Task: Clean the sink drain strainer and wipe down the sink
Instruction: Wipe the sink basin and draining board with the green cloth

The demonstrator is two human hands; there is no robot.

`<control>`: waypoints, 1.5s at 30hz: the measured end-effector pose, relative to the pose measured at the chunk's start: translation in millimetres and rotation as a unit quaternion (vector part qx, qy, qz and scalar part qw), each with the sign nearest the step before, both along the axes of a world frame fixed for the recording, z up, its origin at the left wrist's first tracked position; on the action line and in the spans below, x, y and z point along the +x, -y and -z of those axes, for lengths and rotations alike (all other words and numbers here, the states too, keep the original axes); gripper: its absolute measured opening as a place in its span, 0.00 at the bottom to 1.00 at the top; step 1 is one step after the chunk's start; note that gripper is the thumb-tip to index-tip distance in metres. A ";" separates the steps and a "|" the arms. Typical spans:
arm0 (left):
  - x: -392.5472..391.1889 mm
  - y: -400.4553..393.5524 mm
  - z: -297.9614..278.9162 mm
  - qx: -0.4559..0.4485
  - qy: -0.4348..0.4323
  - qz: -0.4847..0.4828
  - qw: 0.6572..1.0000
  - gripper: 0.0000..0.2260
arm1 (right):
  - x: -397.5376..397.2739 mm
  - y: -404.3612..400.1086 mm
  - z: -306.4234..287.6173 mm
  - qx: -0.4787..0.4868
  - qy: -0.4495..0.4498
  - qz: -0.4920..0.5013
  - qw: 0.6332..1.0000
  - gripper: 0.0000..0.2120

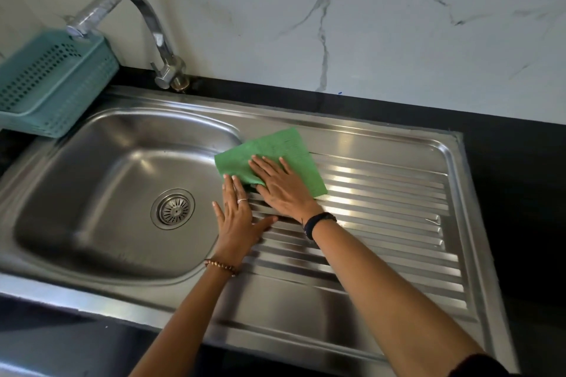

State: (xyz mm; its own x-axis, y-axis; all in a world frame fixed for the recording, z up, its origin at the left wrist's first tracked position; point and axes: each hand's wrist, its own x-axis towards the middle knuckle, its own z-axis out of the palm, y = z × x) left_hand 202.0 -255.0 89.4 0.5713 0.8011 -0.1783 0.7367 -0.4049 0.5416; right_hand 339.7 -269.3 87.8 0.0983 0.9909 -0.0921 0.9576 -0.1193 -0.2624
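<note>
The drain strainer sits in its hole at the bottom of the sink basin, which takes up the left half of the steel sink unit set into the dark bench. A green cloth lies spread on the ridged drainboard, just right of the basin's rim and toward the bench's back edge. The right hand presses flat on the cloth with its fingers straight and spread. The left hand lies flat beside it on the drainboard's left edge, fingers straight, its fingertips touching the cloth's near edge. A curved tap stands at the back edge, and a teal basket sits at the back left corner.
</note>
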 end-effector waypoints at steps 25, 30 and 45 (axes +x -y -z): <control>88.1 77.4 -3.8 -0.037 -0.113 0.205 0.972 0.47 | 80.2 226.0 -4.9 -0.003 -0.003 0.476 0.879 0.28; 74.6 69.1 -4.3 -0.014 -0.085 0.214 0.973 0.44 | 88.8 218.1 -9.5 -0.025 -0.009 0.474 0.880 0.27; -19.2 10.9 -3.0 -0.035 -0.078 0.065 0.994 0.46 | -4.2 60.4 -5.2 -0.004 -0.034 0.305 0.952 0.28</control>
